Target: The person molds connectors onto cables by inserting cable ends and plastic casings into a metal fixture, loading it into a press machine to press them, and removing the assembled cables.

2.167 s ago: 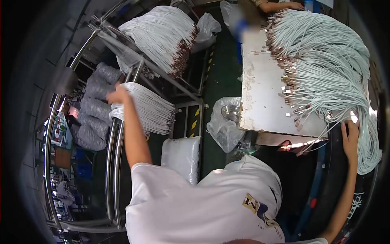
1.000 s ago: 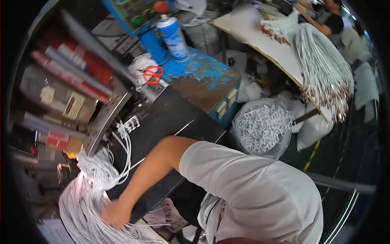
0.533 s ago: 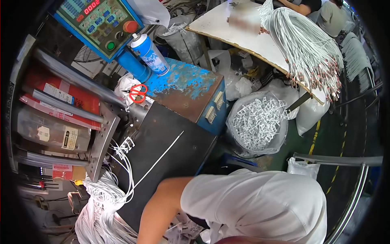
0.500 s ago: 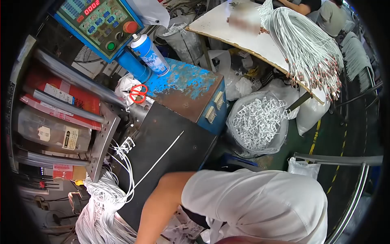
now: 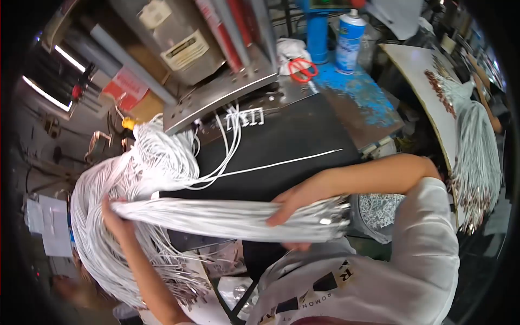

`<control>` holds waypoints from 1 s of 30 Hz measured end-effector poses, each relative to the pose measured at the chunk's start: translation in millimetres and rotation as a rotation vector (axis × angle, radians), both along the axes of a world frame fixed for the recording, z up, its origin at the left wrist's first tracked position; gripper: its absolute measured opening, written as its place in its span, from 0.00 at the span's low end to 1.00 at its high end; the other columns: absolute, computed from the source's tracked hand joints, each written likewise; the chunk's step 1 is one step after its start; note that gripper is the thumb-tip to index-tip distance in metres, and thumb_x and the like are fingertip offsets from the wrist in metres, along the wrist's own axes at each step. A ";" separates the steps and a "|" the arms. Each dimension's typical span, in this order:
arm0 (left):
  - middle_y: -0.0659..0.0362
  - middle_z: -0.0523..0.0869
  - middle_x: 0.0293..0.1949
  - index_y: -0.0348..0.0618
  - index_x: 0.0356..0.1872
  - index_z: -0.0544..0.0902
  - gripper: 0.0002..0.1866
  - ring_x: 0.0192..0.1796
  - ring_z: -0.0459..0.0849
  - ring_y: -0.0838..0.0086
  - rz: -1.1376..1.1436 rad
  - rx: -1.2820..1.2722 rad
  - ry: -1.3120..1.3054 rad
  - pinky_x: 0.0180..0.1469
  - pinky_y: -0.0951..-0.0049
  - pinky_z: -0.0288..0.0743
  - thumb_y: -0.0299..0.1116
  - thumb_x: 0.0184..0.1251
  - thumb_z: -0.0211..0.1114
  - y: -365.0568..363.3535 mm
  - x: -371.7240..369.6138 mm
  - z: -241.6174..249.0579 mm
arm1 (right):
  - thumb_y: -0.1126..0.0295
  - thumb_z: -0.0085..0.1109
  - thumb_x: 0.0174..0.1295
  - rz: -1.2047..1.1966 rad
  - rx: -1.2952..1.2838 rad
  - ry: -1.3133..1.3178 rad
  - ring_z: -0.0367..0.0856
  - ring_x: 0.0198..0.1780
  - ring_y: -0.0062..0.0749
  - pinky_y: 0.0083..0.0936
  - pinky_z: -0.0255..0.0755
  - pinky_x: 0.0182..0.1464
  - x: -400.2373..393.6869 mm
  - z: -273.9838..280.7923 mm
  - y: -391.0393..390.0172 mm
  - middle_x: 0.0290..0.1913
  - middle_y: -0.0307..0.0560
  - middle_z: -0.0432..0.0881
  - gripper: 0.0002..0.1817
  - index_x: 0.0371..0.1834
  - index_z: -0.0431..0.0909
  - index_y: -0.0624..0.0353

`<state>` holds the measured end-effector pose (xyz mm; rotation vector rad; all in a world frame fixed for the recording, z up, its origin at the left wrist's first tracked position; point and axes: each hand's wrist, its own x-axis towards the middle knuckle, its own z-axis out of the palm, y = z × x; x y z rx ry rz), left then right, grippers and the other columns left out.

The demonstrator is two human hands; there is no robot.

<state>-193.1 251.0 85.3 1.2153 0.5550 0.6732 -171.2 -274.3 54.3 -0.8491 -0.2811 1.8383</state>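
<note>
A long bundle of white cables (image 5: 216, 216) stretches across the front of the black work surface (image 5: 292, 130). My left hand (image 5: 118, 219) is closed round its left part, beside a large pile of white cables (image 5: 162, 157). Nearer the bundle's right end, my right hand (image 5: 298, 203) grips it, thumb on top; metallic tips stick out beyond. One single white cable (image 5: 281, 162) lies on the black surface behind the bundle. Small white connectors (image 5: 252, 116) sit in a row at the metal press plate (image 5: 222, 97), with some cables running to them.
Red scissors (image 5: 302, 70) and a blue-white spray can (image 5: 350, 43) stand behind the black surface. A bag of small white pieces (image 5: 379, 210) is at the right. Farther right, a white table (image 5: 422, 81) carries another cable bundle (image 5: 476, 157), with a person's arms beside it.
The view has swung to the left. Both my hands have come into view, holding the cable bundle, which now lies across the front of the black surface.
</note>
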 end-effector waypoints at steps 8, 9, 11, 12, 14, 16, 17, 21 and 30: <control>0.59 0.85 0.36 0.46 0.53 0.80 0.17 0.39 0.84 0.75 0.204 0.056 0.001 0.45 0.68 0.84 0.36 0.71 0.77 -70.3 -9.0 -41.5 | 0.47 0.78 0.61 -0.011 -0.276 -1.180 0.85 0.40 0.24 0.25 0.79 0.45 110.2 12.3 -28.6 0.43 0.44 0.91 0.33 0.54 0.87 0.69; 0.59 0.84 0.36 0.46 0.55 0.80 0.18 0.39 0.84 0.74 0.163 0.038 -0.047 0.47 0.69 0.84 0.36 0.71 0.77 -73.1 -15.8 -42.1 | 0.47 0.78 0.61 -0.056 -0.227 -1.100 0.84 0.40 0.23 0.25 0.79 0.44 119.2 11.5 -31.0 0.43 0.44 0.91 0.34 0.53 0.87 0.70; 0.59 0.84 0.36 0.44 0.60 0.77 0.22 0.39 0.84 0.72 0.171 0.039 -0.096 0.48 0.70 0.82 0.36 0.71 0.77 -97.7 -25.8 -31.6 | 0.44 0.77 0.61 -0.050 -0.270 -1.131 0.83 0.37 0.23 0.28 0.77 0.40 128.5 22.4 -36.1 0.38 0.44 0.90 0.32 0.46 0.89 0.69; 0.58 0.84 0.35 0.42 0.52 0.82 0.17 0.39 0.84 0.73 0.189 0.108 -0.044 0.45 0.68 0.84 0.41 0.73 0.75 -94.0 -31.2 -36.9 | 0.44 0.76 0.62 0.034 -0.355 -1.241 0.83 0.37 0.25 0.29 0.76 0.40 123.8 36.3 -38.3 0.37 0.45 0.89 0.31 0.44 0.89 0.69; 0.58 0.86 0.35 0.39 0.41 0.86 0.22 0.36 0.84 0.74 -0.008 0.238 0.213 0.39 0.71 0.81 0.52 0.76 0.70 -95.5 -41.4 -38.7 | 0.44 0.75 0.63 0.239 -0.519 -1.466 0.84 0.35 0.30 0.32 0.75 0.39 117.2 61.2 -41.2 0.34 0.48 0.88 0.30 0.39 0.90 0.68; 0.58 0.87 0.28 0.38 0.33 0.87 0.32 0.28 0.82 0.75 -0.173 0.559 0.674 0.34 0.73 0.75 0.63 0.78 0.61 -78.4 -54.2 -28.7 | 0.40 0.71 0.64 -0.013 -0.389 -1.659 0.83 0.33 0.42 0.38 0.74 0.37 111.7 31.5 -64.7 0.33 0.53 0.85 0.33 0.36 0.88 0.69; 0.58 0.84 0.20 0.35 0.29 0.87 0.38 0.23 0.80 0.75 -0.274 0.605 0.800 0.30 0.75 0.71 0.67 0.78 0.58 -75.3 -56.2 -15.4 | 0.42 0.69 0.67 0.000 -0.406 -1.665 0.84 0.35 0.45 0.40 0.75 0.39 105.0 39.5 -65.2 0.33 0.54 0.85 0.31 0.37 0.88 0.69; 0.56 0.80 0.16 0.35 0.24 0.84 0.32 0.21 0.79 0.72 -0.364 0.856 1.000 0.32 0.69 0.73 0.54 0.83 0.58 -124.1 -65.9 23.2 | 0.50 0.58 0.77 -0.434 -0.306 -2.064 0.85 0.33 0.58 0.49 0.78 0.41 75.7 5.6 -66.7 0.26 0.61 0.82 0.26 0.33 0.84 0.66; 0.51 0.74 0.25 0.40 0.28 0.77 0.09 0.29 0.72 0.54 -0.385 1.737 -0.122 0.36 0.57 0.63 0.24 0.70 0.63 -166.8 21.3 -55.4 | 0.58 0.60 0.75 -0.350 -0.794 -2.122 0.87 0.38 0.53 0.51 0.78 0.44 53.0 -5.6 -46.1 0.31 0.54 0.86 0.16 0.36 0.84 0.60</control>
